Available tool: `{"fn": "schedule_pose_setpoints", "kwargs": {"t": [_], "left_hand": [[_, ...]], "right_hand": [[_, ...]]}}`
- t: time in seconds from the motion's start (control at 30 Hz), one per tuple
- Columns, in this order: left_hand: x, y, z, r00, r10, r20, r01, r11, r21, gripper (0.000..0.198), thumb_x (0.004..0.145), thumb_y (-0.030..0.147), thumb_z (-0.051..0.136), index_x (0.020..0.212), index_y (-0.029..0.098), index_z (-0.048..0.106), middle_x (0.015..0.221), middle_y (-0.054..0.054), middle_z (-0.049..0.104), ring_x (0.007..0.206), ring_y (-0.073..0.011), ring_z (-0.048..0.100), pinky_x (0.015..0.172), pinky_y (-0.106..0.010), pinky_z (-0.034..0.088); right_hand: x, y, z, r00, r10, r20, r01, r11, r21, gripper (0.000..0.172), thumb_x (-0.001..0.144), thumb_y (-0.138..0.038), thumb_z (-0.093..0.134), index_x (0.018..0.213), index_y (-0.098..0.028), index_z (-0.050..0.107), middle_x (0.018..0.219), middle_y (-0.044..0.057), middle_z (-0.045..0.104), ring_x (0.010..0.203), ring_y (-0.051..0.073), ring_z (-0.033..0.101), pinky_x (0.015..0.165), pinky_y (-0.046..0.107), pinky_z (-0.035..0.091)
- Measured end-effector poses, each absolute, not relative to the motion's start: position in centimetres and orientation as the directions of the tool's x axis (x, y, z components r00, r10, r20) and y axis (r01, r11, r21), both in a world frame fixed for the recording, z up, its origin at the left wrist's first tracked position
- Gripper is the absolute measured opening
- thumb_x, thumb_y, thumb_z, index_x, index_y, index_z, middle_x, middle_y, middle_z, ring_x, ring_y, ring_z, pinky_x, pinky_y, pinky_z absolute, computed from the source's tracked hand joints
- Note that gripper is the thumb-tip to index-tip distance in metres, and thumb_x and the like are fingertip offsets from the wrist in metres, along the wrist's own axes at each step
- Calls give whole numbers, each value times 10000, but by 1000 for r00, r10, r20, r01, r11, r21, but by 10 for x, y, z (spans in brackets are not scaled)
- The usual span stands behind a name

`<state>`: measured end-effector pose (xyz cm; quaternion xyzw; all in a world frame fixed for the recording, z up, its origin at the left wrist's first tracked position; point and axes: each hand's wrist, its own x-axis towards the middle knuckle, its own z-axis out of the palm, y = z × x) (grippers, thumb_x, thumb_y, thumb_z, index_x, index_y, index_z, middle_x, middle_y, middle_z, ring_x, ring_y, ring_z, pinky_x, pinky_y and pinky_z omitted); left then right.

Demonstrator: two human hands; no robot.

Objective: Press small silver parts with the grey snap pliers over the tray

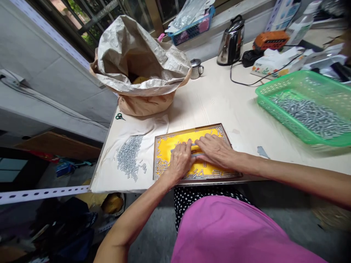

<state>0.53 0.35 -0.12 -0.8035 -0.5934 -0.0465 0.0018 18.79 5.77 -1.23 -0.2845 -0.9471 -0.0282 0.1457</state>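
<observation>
Hand work at a table, head view. A shallow tray [192,130] with a brown frame and yellow base sits at the table's near edge, directly in front of the person. Short metal screws [161,166] lie along its inner edges and scattered over the yellow. A narrow bar [192,148] lies across the tray, mostly hidden by the hands. Left hand [179,161]: fingers curled over the bar in a narrow grip. Right hand [215,149]: flat, fingers spread, resting on the tray and bar; the view does not show whether it grips.

To the left of the tray, a loose heap of screws [128,157] lies on a white cloth [109,175]. To the right, a green basket [285,82] holds many more. Beyond the tray stand a paper sack [142,65], scissors [120,117], a steel mug [196,68] and a kettle [230,42] on the table [219,102].
</observation>
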Motion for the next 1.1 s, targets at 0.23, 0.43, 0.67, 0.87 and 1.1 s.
{"fn": "schedule_pose_setpoints", "kwargs": {"t": [0.23, 0.43, 0.67, 0.87, 1.1], "left_hand": [[15, -12, 17, 608, 749, 263, 794, -583, -174, 291, 991, 181, 393, 1019, 200, 681, 1477, -62, 507, 1445, -287, 362, 1142, -544, 379], [1, -14, 26, 654, 649, 389, 748, -632, -202, 182, 963, 227, 524, 1020, 187, 692, 1359, -50, 598, 1367, -260, 443, 1127, -445, 407], [-131, -33, 25, -140, 934, 330, 978, 183, -102, 287, 984, 305, 483, 948, 179, 738, 927, -105, 683, 926, -253, 536, 755, -346, 459], [-187, -44, -2, -278, 952, -128, 917, 223, -331, 353, 952, 202, 423, 801, 155, 739, 917, -131, 669, 979, -300, 515, 750, -369, 405], [-186, -51, -4, -155, 972, -177, 923, 78, -377, 338, 919, 99, 372, 847, 132, 701, 929, -150, 656, 993, -313, 526, 778, -373, 403]], "right_hand": [[227, 94, -17, -685, 610, 398, 561, 790, -246, 432, 1032, -411, 264, 923, -155, 594, 856, 126, 633, 813, 239, 540, 769, 363, 405], [243, 119, -23, -711, 578, 401, 492, 816, -305, 391, 1032, -423, 313, 872, -184, 578, 834, 95, 624, 812, 221, 546, 790, 364, 413], [259, 124, -22, -686, 583, 436, 527, 811, -254, 315, 1020, -414, 370, 846, -208, 532, 812, 80, 592, 781, 218, 527, 784, 362, 408], [250, 112, -24, -709, 562, 427, 532, 823, -198, 318, 1025, -387, 363, 856, -199, 554, 805, 67, 594, 784, 209, 507, 755, 344, 375], [245, 111, -16, -718, 535, 445, 539, 832, -131, 351, 1031, -382, 346, 793, -202, 531, 754, 40, 587, 728, 185, 498, 722, 325, 349]]}}
